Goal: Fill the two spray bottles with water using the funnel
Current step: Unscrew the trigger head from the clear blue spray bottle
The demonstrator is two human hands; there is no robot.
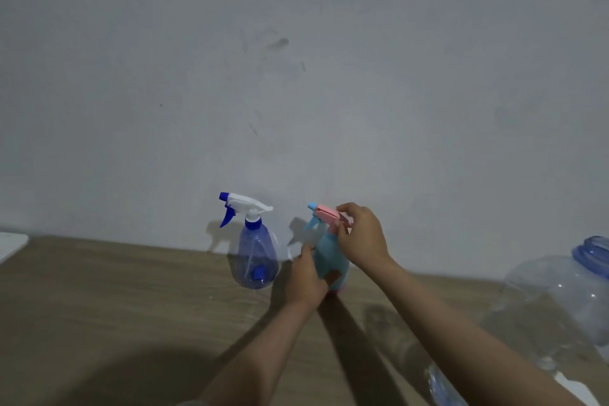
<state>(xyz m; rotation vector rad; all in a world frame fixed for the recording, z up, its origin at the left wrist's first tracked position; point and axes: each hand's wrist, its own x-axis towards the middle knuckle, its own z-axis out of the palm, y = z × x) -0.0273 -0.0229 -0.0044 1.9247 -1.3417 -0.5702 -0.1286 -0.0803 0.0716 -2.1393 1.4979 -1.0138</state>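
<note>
The head view takes in a grey-white wall [296, 76] that fills the upper part of the picture, scuffed here and there, and below it a brown wood-grain table [99, 306] butting against it. At the right edge of the table stands a large clear water jug [560, 300] with a blue threaded neck, its mouth uncapped; part of another clear plastic piece shows at the bottom edge near it, too cut off to tell what it is. At the far left edge a white flat thing [11, 242] lies on the table, mostly out of frame.

Near the wall, at mid-table, stand the two spray bottles, close together but apart. The blue spray bottle [253, 257] is on the left, upright, see-through, with a white and blue trigger head screwed on, nozzle pointing left; no hand touches it.

The teal spray bottle [329, 257] is just to its right, upright on the table, with a pink and light blue trigger head. The left hand [304, 280] wraps the lower body of this bottle from its left side, fingers curled round it. The right hand [361, 236] is above, its fingers and thumb curled on the back of the pink head, at the bottle's top right, so the bottle stands between the two hands.
</note>
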